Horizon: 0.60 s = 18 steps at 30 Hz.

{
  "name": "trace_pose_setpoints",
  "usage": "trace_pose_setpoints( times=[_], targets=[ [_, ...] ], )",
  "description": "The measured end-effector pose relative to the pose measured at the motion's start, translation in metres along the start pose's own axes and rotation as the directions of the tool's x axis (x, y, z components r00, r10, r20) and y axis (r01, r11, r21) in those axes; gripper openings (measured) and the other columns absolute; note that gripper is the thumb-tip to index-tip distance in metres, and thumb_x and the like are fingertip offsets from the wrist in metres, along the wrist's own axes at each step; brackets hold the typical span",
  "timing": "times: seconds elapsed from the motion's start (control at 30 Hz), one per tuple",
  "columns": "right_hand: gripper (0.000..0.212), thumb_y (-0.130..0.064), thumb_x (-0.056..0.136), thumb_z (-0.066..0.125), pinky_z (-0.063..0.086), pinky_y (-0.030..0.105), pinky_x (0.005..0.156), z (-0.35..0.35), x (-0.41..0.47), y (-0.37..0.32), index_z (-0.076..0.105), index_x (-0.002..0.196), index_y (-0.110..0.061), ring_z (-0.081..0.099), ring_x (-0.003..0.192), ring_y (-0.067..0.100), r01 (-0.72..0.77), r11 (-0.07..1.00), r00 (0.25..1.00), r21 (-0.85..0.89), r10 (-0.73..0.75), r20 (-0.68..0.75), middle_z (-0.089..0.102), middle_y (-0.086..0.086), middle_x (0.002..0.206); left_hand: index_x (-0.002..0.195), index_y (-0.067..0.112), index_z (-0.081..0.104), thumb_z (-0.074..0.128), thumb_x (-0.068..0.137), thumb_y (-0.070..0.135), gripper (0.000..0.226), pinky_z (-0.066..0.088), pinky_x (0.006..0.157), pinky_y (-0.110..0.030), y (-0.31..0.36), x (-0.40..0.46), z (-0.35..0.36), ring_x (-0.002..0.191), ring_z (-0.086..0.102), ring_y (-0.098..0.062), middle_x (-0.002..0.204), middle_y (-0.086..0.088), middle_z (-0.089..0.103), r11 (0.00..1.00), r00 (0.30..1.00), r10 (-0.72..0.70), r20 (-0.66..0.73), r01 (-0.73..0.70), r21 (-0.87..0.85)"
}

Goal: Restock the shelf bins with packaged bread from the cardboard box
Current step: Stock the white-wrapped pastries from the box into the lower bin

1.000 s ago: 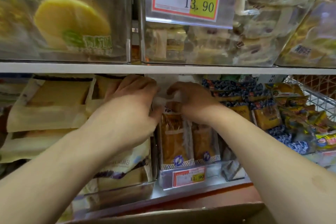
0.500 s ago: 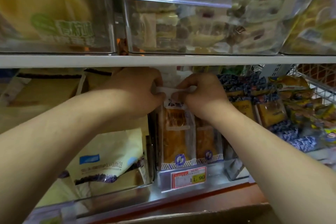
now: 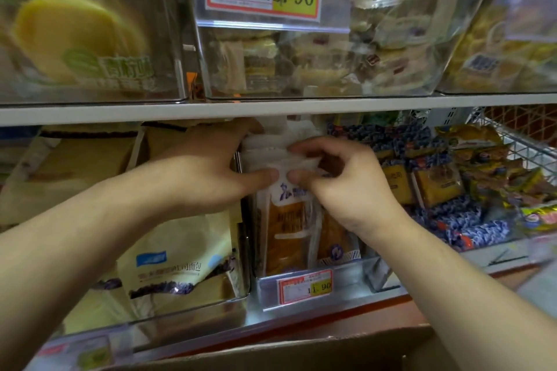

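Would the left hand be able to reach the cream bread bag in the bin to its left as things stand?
Probably yes: the left hand pinches the bread packet right beside that bin, and the cream bag stands with nothing in front of it.

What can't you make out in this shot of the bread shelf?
- Head view: the cardboard box is cut off by the bottom edge, so its contents are hidden.
- Left hand fingers are behind the bread packet.
- Small print on the price tag is too small.
- The yellow package is blurred.
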State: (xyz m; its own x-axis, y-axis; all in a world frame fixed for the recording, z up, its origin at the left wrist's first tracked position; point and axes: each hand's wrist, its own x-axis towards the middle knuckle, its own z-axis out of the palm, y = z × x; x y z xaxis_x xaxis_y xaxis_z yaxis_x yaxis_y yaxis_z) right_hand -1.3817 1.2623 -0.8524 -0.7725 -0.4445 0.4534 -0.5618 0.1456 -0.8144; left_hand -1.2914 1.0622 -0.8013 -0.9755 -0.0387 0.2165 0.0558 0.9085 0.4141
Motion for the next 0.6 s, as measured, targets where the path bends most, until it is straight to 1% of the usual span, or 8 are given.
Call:
trace_pose_setpoints(
  times=[0.07,0.17,0.23,0.33,0.43,0.47,0.53,0.6],
  targets=[
    [0.055,-0.018,0.078,0.092,0.053,0.012,0.087,-0.010,-0.006,0.000,0.067,0.125,-0.031,0.067,0.108,-0.003,-0.040,0.995,0.998,-0.090,0.043,0.036,0.071,-0.015,0.114,0.141,0.046,0.044,0.054,0.081,0.082,0.071,0.048,0.107,-0.032,0.002,-0.002,0.000,0.123,0.058,-0.006,0.138,0.020,0.058,1.000,0.999,0.011,0.035,-0.010,-0.010],
    [0.065,-0.034,0.074,0.095,0.053,0.016,0.088,-0.016,-0.013,-0.002,0.056,0.126,-0.036,0.065,0.108,-0.003,-0.112,0.970,0.987,-0.217,0.134,0.089,0.066,-0.019,0.114,0.140,0.044,0.051,0.046,0.091,0.074,0.057,0.047,0.106,-0.034,0.004,-0.002,0.000,0.122,0.058,-0.008,0.135,0.019,0.060,0.998,1.000,-0.014,0.011,0.015,-0.062],
    [0.064,-0.043,0.074,0.093,0.055,0.021,0.087,-0.015,-0.019,-0.004,0.053,0.124,-0.038,0.064,0.105,0.001,-0.123,0.945,0.982,-0.303,0.159,0.100,0.064,-0.019,0.112,0.142,0.043,0.050,0.050,0.096,0.063,0.050,0.048,0.105,-0.034,0.004,0.001,0.001,0.122,0.058,-0.010,0.135,0.015,0.061,1.000,1.000,-0.029,-0.011,0.029,-0.009],
    [0.062,-0.049,0.075,0.091,0.052,0.010,0.078,-0.015,-0.025,-0.011,0.052,0.122,-0.035,0.064,0.099,-0.003,-0.084,0.916,0.977,-0.391,0.153,0.147,0.066,-0.020,0.109,0.146,0.043,0.045,0.066,0.093,0.052,0.058,0.050,0.106,-0.034,0.002,0.003,0.003,0.122,0.060,-0.012,0.139,0.012,0.061,0.992,1.000,-0.029,-0.008,0.030,0.120],
    [0.058,-0.051,0.076,0.090,0.059,0.020,0.082,-0.010,-0.031,-0.012,0.051,0.116,-0.037,0.066,0.099,0.000,-0.068,0.879,0.953,-0.473,0.198,0.230,0.068,-0.020,0.107,0.142,0.042,0.049,0.071,0.091,0.049,0.056,0.050,0.097,-0.030,0.005,0.002,0.002,0.111,0.060,-0.010,0.131,0.012,0.063,0.990,0.998,-0.044,-0.038,0.048,0.130],
    [0.056,-0.051,0.077,0.089,0.058,0.019,0.080,-0.007,-0.033,-0.013,0.050,0.114,-0.038,0.065,0.099,0.000,-0.072,0.868,0.947,-0.491,0.213,0.239,0.066,-0.021,0.106,0.140,0.041,0.049,0.071,0.091,0.049,0.054,0.048,0.094,-0.027,0.006,0.003,0.003,0.108,0.058,-0.008,0.131,0.013,0.063,0.990,0.998,-0.048,-0.046,0.054,0.132],
    [0.052,-0.051,0.081,0.087,0.051,0.011,0.073,-0.002,-0.035,-0.013,0.046,0.111,-0.041,0.062,0.095,-0.001,-0.082,0.868,0.943,-0.490,0.226,0.243,0.061,-0.024,0.101,0.140,0.040,0.050,0.069,0.093,0.050,0.052,0.043,0.089,-0.024,0.009,0.003,0.003,0.103,0.052,-0.005,0.134,0.015,0.060,0.988,0.997,-0.062,-0.050,0.069,0.139],
    [0.049,-0.050,0.084,0.085,0.047,0.006,0.069,0.002,-0.037,-0.015,0.040,0.105,-0.046,0.058,0.091,-0.004,-0.091,0.879,0.939,-0.468,0.232,0.255,0.058,-0.026,0.096,0.141,0.041,0.051,0.064,0.096,0.052,0.049,0.043,0.089,-0.023,0.013,0.002,0.003,0.104,0.053,-0.005,0.137,0.015,0.060,0.991,0.996,-0.069,-0.061,0.075,0.107]
  ],
)
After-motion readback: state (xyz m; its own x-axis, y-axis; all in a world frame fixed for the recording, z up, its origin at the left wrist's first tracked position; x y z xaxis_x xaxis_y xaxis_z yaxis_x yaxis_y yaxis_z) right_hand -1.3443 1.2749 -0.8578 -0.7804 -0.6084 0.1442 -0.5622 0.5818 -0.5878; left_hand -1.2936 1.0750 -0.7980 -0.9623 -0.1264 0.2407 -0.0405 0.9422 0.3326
